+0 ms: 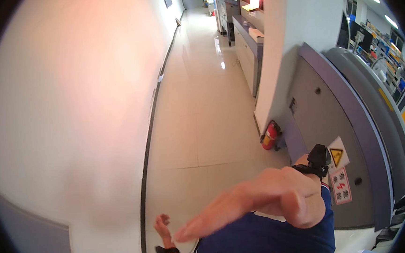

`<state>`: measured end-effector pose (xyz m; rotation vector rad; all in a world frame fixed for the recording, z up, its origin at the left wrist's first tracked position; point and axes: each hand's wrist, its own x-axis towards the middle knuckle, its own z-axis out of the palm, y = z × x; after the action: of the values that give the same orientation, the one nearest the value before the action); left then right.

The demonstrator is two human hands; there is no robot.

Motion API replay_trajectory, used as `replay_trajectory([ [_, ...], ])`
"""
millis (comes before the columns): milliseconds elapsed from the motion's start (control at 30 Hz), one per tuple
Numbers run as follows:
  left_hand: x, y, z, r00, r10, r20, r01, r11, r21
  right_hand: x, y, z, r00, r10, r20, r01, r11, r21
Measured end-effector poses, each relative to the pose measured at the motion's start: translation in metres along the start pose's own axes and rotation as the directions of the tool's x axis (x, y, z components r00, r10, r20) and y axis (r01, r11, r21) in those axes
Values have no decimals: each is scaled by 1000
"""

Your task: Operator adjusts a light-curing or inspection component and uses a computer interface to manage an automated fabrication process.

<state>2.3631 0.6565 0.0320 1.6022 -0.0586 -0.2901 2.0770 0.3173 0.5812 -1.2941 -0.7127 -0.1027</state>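
My right hand (252, 199) reaches across close in front of me from the right, its fingers stretched out toward the left. A black strap with a small black device (318, 157) sits on that wrist. Lower and farther left, my left hand (162, 225) hangs beside my body with loosely bent fingers and nothing visible in them. Another black wrist strap (171, 250) with a small device goes round the left wrist. Neither hand touches any object that I can see. Below them shows my dark blue shirt (252, 240).
A pale tiled corridor floor (197, 122) runs ahead, with a white wall (83, 102) on the left. At right are a red fire extinguisher (270, 136), a white pillar (281, 41) and a large grey machine (325, 104) with warning signs. Farther along stands a counter (247, 48).
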Motion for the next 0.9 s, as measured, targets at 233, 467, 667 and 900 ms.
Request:
replay_trajectory([
  [233,15,-91,7,838,-546,4,545,836,-65,126,18,-189,986,150,-73,-149,989,16],
  [467,241,-80,128,750,-651,116,496,670,552,192,76,-382,994,109,-20,-110,992,-57],
  [667,540,-26,269,800,-533,275,236,701,673,241,70,-538,965,65,-252,-76,996,-36],
  [900,925,172,602,945,-204,254,214,977,-10,268,86,-702,779,-511,-363,275,800,-534],
])
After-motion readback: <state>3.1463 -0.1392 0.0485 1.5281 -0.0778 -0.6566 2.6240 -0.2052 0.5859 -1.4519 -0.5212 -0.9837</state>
